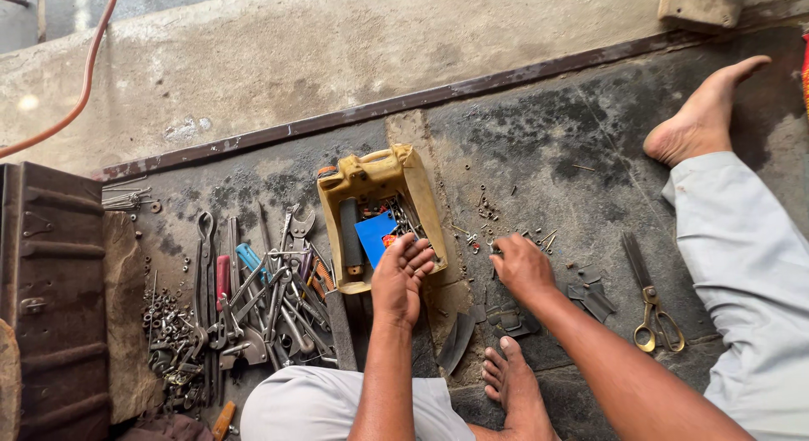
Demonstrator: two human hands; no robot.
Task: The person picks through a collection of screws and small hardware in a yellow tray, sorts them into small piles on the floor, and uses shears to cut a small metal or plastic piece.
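Observation:
My left hand [399,277] rests palm up at the near edge of a worn yellow plastic tray [377,173] that holds a blue flat piece [373,235], a dark cylinder [350,242] and small parts. Its fingers are slightly curled and whether something small lies in the palm I cannot tell. My right hand [520,265] is pressed down on the dark floor, fingertips pinching among scattered small screws [487,207] just right of the tray. What the fingertips hold is hidden.
A heap of pliers, wrenches and screwdrivers [253,294] lies left of the tray, with nuts and bolts [168,323] beside it. A rusty metal box [52,298] stands far left. Scissors with gold handles [650,306] lie at right, near dark metal scraps [590,299]. My bare feet rest on the floor.

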